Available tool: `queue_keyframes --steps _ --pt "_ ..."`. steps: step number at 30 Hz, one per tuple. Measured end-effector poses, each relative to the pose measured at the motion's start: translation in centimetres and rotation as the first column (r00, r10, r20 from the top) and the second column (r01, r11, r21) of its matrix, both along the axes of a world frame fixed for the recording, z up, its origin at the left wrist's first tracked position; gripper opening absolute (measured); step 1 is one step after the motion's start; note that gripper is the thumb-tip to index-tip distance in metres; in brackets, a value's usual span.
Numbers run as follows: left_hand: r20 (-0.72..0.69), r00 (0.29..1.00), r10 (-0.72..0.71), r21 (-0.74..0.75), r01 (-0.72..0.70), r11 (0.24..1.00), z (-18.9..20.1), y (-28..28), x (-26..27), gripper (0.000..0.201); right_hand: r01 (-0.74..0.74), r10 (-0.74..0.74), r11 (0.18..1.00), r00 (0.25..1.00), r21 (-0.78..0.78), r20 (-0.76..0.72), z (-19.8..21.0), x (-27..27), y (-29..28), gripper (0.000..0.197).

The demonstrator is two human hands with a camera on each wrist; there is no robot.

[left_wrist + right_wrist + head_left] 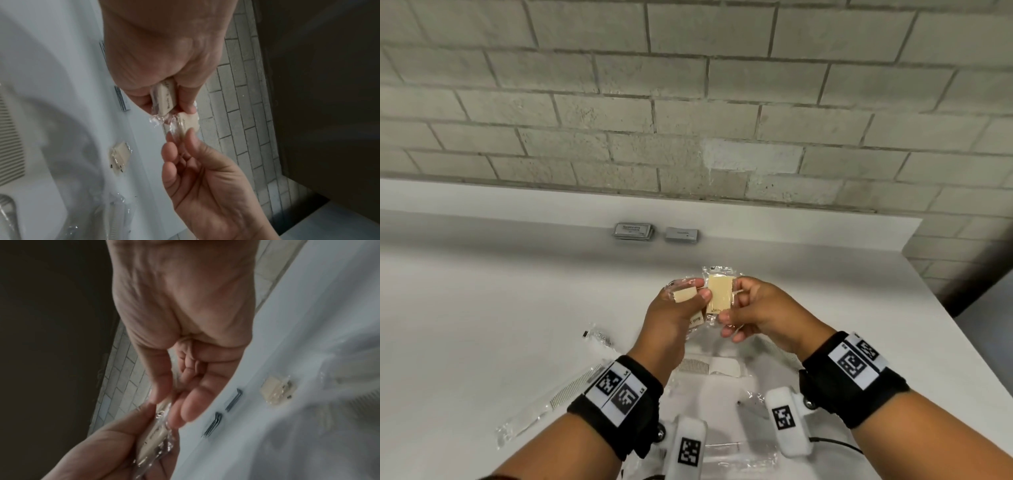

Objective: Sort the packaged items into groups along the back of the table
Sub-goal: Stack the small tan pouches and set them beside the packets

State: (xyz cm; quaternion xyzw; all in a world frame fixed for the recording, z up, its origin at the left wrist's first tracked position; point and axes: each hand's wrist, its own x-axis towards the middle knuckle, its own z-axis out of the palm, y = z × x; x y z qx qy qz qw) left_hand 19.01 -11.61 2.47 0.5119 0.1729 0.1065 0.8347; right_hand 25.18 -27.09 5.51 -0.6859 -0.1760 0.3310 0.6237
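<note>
- The left hand (674, 310) is raised above the white table (482, 291), fingers curled round a wrapped cream soap bar (686, 294), thumb on top.
- The right hand (760, 310) pinches a second wrapped soap bar (719, 298) between thumb and fingertips; it stands upright just beside the first, the wrappers touching.
- Two grey sachet stacks (633, 232) and (681, 235) lie side by side at the table's back edge.
- Wrapped combs (571, 387) lie near the wrists.

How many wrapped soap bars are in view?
3 soap bars: one in the left hand, one pinched by the right hand, one lying on the table. Others may be hidden.
</note>
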Motion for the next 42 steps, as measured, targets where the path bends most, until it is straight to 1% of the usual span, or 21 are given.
queue_keyframes --steps 3,6,9,11,13,15,17,18,20,22,25,29,32,34,36,37,38,39,40,41,42 --pt "-0.043 0.999 -0.029 0.053 0.031 0.998 -0.1 0.4 0.2 0.023 0.09 -0.087 0.994 0.995 0.054 -0.045 -0.8 0.3 0.2 0.027" --pt "-0.089 0.99 -0.111 0.083 0.118 0.99 -0.2 0.7 0.2 0.024 0.145 -0.137 0.984 0.987 0.103 -0.085 -1.4 0.9 0.2 0.034" --pt "-0.084 0.989 -0.121 0.106 0.13 0.986 -0.5 0.7 0.4 0.023 0.17 -0.162 0.978 0.984 0.119 -0.074 -2.1 1.2 0.2 0.041" --pt "-0.088 0.988 -0.129 0.105 0.138 0.985 -0.7 0.6 0.5 0.024 0.182 -0.177 0.977 0.983 0.112 -0.058 -2.5 1.1 0.4 0.04" --pt "-0.104 0.983 -0.148 0.073 0.156 0.985 -0.9 0.4 0.7 0.026 0.206 -0.203 0.974 0.978 0.096 -0.041 -2.7 1.2 0.4 0.035" --pt "-0.126 0.982 -0.14 -0.018 0.139 0.99 -1.1 0.3 0.8 0.02 0.265 -0.265 0.962 0.964 0.07 -0.012 -2.3 2.2 0.1 0.028" --pt "-0.157 0.981 -0.113 -0.138 0.091 0.986 -1.3 0.8 1.0 0.008 0.328 -0.328 0.945 0.942 0.014 0.07 -1.7 4.5 -0.7 0.03" --pt "-0.169 0.981 -0.098 -0.194 0.065 0.979 -1.3 1.2 1.0 0.004 0.345 -0.334 0.937 0.931 -0.055 0.148 -1.2 5.9 -1.1 0.034" --pt "-0.19 0.978 -0.085 -0.274 0.03 0.961 -1.6 2.1 0.9 0.006 0.334 -0.237 0.908 0.907 -0.253 0.348 -0.3 9.0 -1.7 0.039" --pt "-0.21 0.973 -0.095 -0.266 0.037 0.963 -1.9 2.8 0.8 0.007 0.259 -0.059 0.879 0.892 -0.4 0.449 0.7 11.5 -1.5 0.04" --pt "-0.221 0.972 -0.081 -0.215 0.032 0.976 -2.3 3.3 0.9 0.009 0.151 0.075 0.878 0.895 -0.455 0.441 1.1 14.0 0.3 0.035" --pt "-0.245 0.969 -0.019 -0.11 -0.008 0.994 -2.4 3.8 1.0 0.009 0.022 0.283 0.764 0.887 -0.645 0.364 -0.4 16.1 3.1 0.023" --pt "-0.261 0.965 0.004 -0.056 -0.019 0.998 -2.5 4.2 1.1 0.009 0.046 0.407 0.645 0.824 -0.763 0.394 -3.2 16.8 3.8 0.027" --pt "-0.266 0.964 0.027 -0.033 -0.037 0.999 -2.3 4.3 1.1 0.01 0.133 0.413 0.615 0.785 -0.777 0.462 -4.5 16.8 3.5 0.036" --pt "-0.242 0.969 0.048 -0.028 -0.056 0.998 -2.2 4.3 1.3 0.011 0.256 0.331 0.661 0.744 -0.705 0.58 -4.2 15.9 3.2 0.036" --pt "-0.223 0.973 0.06 -0.029 -0.069 0.997 -2.3 4.2 1.3 0.012 0.302 0.261 0.708 0.729 -0.639 0.633 -3.7 15.1 3.2 0.029" --pt "-0.206 0.976 0.07 -0.027 -0.077 0.997 -2.2 4.1 1.4 0.011 0.305 0.169 0.771 0.748 -0.559 0.642 -2.9 13.8 3.3 0.02" --pt "-0.194 0.978 0.076 -0.027 -0.083 0.996 -2.2 3.9 1.5 0.011 0.249 0.086 0.845 0.811 -0.474 0.579 -2.2 12.4 3.3 0.013" --pt "-0.188 0.979 0.079 -0.027 -0.086 0.996 -2.0 3.6 1.5 0.012 0.133 0.057 0.913 0.895 -0.386 0.443 -1.4 10.6 3.3 0.01" --pt "-0.179 0.981 0.08 -0.033 -0.088 0.996 -1.8 3.3 1.6 0.012 -0.002 0.095 0.952 0.953 -0.307 0.289 -0.9 8.8 3.3 0.012" --pt "-0.168 0.983 0.076 -0.039 -0.084 0.996 -1.6 2.8 1.7 0.014 -0.11 0.158 0.962 0.97 -0.251 0.183 -0.7 7.4 3.1 0.02"
